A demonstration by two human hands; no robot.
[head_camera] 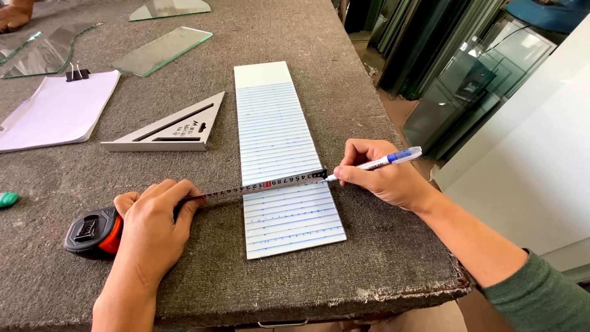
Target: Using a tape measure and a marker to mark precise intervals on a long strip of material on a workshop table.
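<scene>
My left hand (pixel 153 224) presses the tape measure (pixel 92 232) onto the felt-covered table (pixel 344 86), its blade (pixel 264 184) stretched across the ribbed glass strip (pixel 276 141). My right hand (pixel 381 175) — closed on a blue-capped marker (pixel 384 161) — sets the tip at the blade's end, by the strip's right edge.

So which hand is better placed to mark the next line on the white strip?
Right. The right hand holds the blue pen with its tip at the tape blade's end on the white strip. The left hand pins the tape measure.
</scene>
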